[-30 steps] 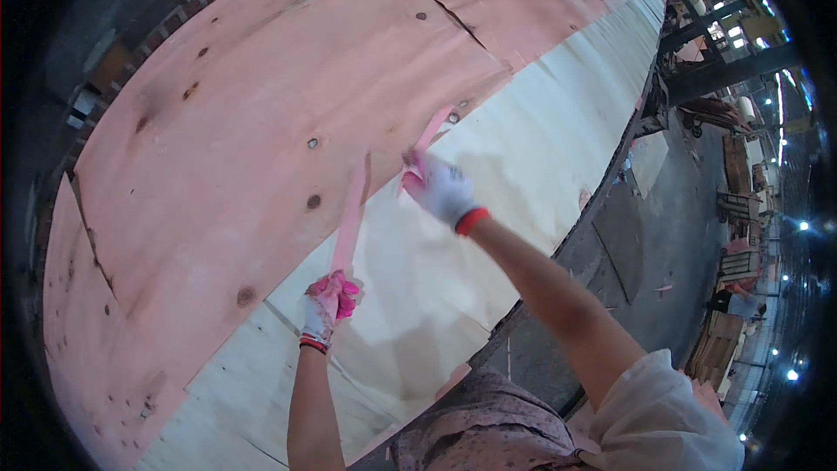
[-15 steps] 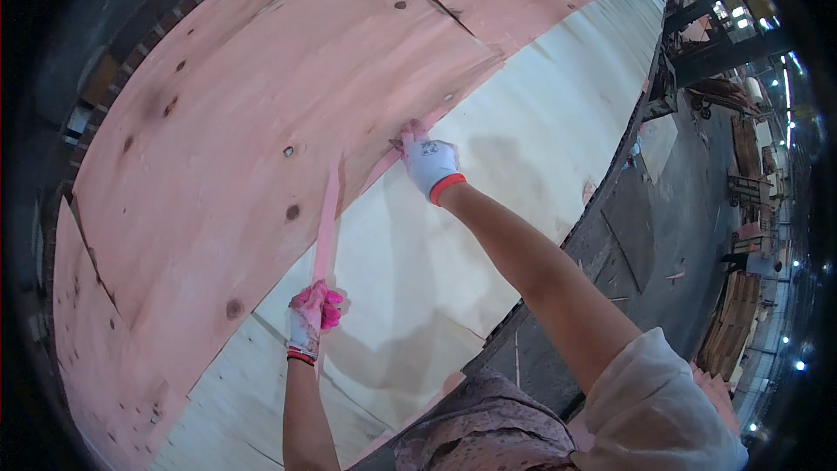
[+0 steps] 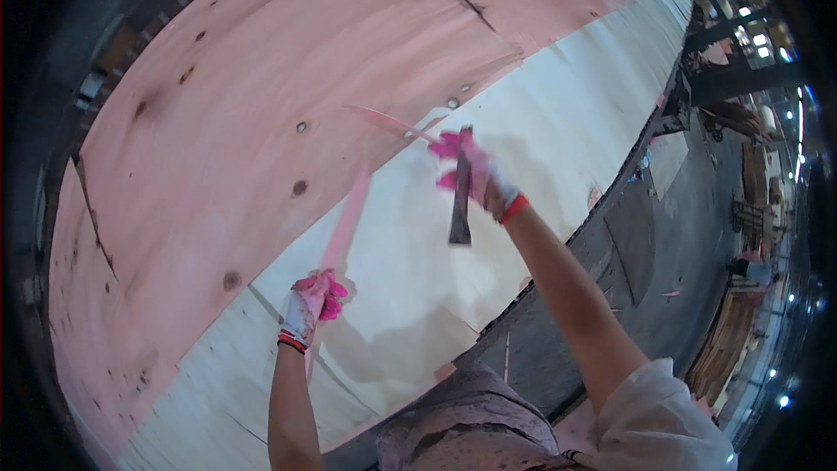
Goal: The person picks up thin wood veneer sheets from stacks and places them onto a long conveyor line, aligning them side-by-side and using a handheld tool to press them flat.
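Observation:
My left hand (image 3: 316,301), in a white glove with pink-stained fingers, is closed on a long pink veneer strip (image 3: 347,218). That strip slants up toward the seam between a pink wood veneer sheet (image 3: 235,122) and a pale one (image 3: 418,270). Over the pale sheet, my right hand (image 3: 481,173), gloved alike, grips a dark flat blade-like tool (image 3: 460,214), its wide end toward me. From the same hand's fingertips a thin, curved pink veneer strip (image 3: 384,115) sticks out to the left, across the seam. Motion smears the right fingers somewhat.
The pink sheet has knots and a dark split (image 3: 466,4). Beyond the sheets' right edge lies a grey floor (image 3: 645,253) with scraps. Stacked boards (image 3: 728,340) and a cart (image 3: 754,216) stand far right, and a dark beam (image 3: 741,83) is at upper right.
My right hand has come off the seam and moved right, bringing up a thin strip; the dark tool now shows plainly. My left hand, still holding its strip, has shifted slightly.

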